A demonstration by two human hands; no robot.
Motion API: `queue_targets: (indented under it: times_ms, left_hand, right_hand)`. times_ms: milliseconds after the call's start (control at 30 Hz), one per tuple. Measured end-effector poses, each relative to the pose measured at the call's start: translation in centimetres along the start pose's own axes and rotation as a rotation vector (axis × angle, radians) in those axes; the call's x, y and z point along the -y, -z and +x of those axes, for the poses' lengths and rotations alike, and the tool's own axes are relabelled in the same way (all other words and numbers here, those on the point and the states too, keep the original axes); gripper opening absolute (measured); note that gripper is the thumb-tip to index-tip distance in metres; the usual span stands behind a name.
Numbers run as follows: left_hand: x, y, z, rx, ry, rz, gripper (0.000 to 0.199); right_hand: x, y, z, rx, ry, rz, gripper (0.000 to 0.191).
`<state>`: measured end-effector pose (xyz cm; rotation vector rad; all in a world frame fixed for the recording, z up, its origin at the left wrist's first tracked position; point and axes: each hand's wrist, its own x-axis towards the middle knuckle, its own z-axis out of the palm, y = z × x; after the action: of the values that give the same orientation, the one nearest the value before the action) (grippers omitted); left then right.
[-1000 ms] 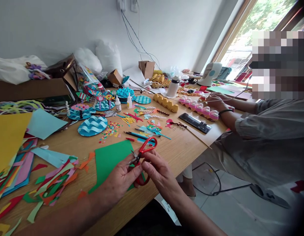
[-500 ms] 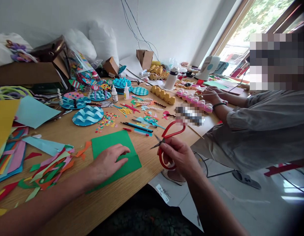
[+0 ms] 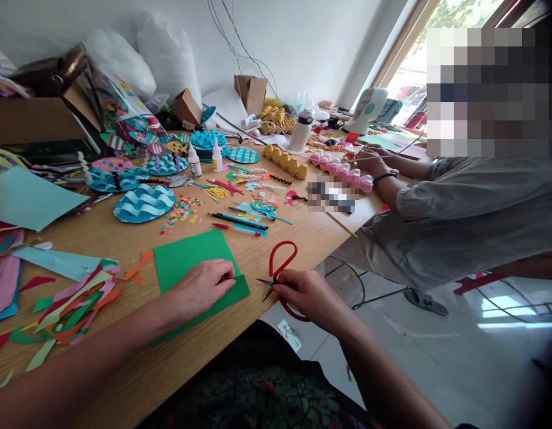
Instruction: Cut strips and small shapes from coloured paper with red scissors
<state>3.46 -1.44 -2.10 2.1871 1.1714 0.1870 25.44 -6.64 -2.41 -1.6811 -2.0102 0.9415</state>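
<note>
Grips red scissors [image 3: 275, 277] in the right hand [image 3: 314, 295], with blades parted toward nine o'clock, just short of the green paper [image 3: 182, 256]. Rests the nearer left hand [image 3: 202, 286] on that paper with curled fingers; cannot tell whether pinching.

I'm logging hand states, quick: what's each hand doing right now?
Left hand: on the green paper, fingers curled; whether it grips cannot be told.
Right hand: closed, holding the red-handled scissors, blades parted.

Matt green paper [image 3: 182, 256], scissors [image 3: 275, 279] with smooth red handles [image 3: 271, 262] and metal blades [image 3: 265, 281], wood-grained table [image 3: 253, 253].
</note>
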Motion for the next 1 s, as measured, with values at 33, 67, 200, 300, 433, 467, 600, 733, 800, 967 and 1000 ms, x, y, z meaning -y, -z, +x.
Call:
queue_targets:
  times_ms: [33,67,200,300,433,467,600,733,800,967,1000]
  left_hand:
    - [-0.2,0.1,-0.1,0.013,0.013,-0.048,0.016]
    - [-0.5,0.1,-0.2,0.025,0.027,-0.089,0.017]
    - [-1.3,0.1,-0.3,0.044,0.062,-0.171,0.018]
    - [-1.5,-0.1,-0.3,0.021,0.065,-0.170,0.018]
    - [-1.4,-0.5,-0.5,-0.006,0.059,-0.181,0.017]
    - [-1.4,-0.5,-0.5,-0.009,0.054,-0.185,0.016]
    - [-1.4,-0.9,-0.7,-0.015,0.042,-0.189,0.016]
    - [-1.6,-1.0,-0.6,0.003,0.026,-0.177,0.017]
    - [-1.7,-1.3,-0.6,0.017,0.019,-0.135,0.017]
    - [-1.0,-2.5,-1.0,-0.140,-0.158,0.056,0.024]
    - [-0.6,-2.8,-1.2,-0.171,-0.222,0.102,0.030]
  right_hand:
    - [0.0,-0.1,-0.1,0.007,0.006,-0.004,0.022]
    - [0.1,-0.2,-0.2,0.017,0.011,-0.006,0.022]
    - [0.4,-0.4,-0.8,0.049,0.018,-0.009,0.019]
    - [0.8,-0.4,-1.2,0.051,0.010,-0.019,0.018]
    - [1.1,-0.5,-1.6,0.071,-0.008,-0.005,0.018]
    - [1.1,-0.5,-1.6,0.079,-0.012,0.004,0.018]
    - [0.8,-0.6,-1.7,0.093,-0.019,0.023,0.019]
    - [0.3,-0.7,-1.9,0.107,-0.029,0.036,0.020]
    - [0.1,-0.8,-2.0,0.106,-0.036,0.036,0.020]
    - [0.0,-1.4,-2.2,0.077,-0.060,0.008,0.019]
    - [0.0,-1.4,-2.2,0.074,-0.057,0.003,0.018]
